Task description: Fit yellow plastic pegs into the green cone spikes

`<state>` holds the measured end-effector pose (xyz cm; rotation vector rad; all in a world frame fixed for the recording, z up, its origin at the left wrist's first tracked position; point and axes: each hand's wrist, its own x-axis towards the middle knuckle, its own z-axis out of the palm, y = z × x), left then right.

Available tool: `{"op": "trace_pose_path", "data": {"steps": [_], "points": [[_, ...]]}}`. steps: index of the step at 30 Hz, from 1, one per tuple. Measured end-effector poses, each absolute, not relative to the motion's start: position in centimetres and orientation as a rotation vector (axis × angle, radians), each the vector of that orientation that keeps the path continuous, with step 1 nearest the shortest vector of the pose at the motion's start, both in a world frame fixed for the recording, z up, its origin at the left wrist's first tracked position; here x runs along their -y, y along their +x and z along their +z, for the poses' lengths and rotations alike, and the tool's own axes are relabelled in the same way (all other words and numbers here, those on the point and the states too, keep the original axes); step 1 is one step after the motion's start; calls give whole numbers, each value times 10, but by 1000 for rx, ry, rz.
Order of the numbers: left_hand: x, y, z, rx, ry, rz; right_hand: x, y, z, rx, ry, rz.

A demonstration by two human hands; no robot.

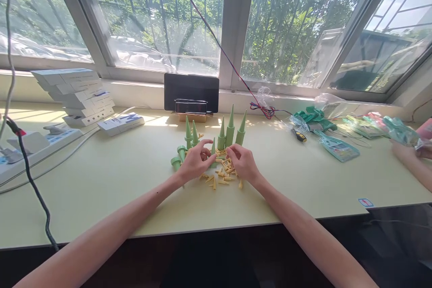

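My left hand [198, 161] curls by a small upright green spike [213, 146], its thumb across the lower part and its index finger near the tip. The thumb's contact is partly hidden. To the right, my right hand [243, 162] has thumb and fingers pinched together; anything between them is too small to make out. Loose yellow pegs [225, 174] lie scattered between and below both hands. Three taller green spikes [230, 130] stand behind the right hand. Two more upright green spikes [188, 132] are behind the left hand, and capped green spikes [176, 162] lie beside it.
At the back stand a dark tablet [191, 90] and a phone [191, 106]. White boxes [77, 96] and a power strip [43, 150] are left. Right are a yellow-black tool [299, 135], green packets [338, 146] and another person's hand [407, 155].
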<state>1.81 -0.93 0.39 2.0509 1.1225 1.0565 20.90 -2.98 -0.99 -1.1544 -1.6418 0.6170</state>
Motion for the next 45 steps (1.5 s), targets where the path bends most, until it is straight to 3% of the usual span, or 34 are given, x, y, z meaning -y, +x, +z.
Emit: {"op": "trace_pose_path", "data": {"steps": [21, 35, 45], "points": [[5, 14, -4, -1328, 2390, 890, 25, 214, -20, 1920, -1272, 332], [9, 17, 1, -1245, 2343, 1223, 25, 210, -23, 1995, -1274, 340], [12, 18, 3, -1132, 2360, 1212, 24, 209, -24, 2017, -1283, 375]]}}
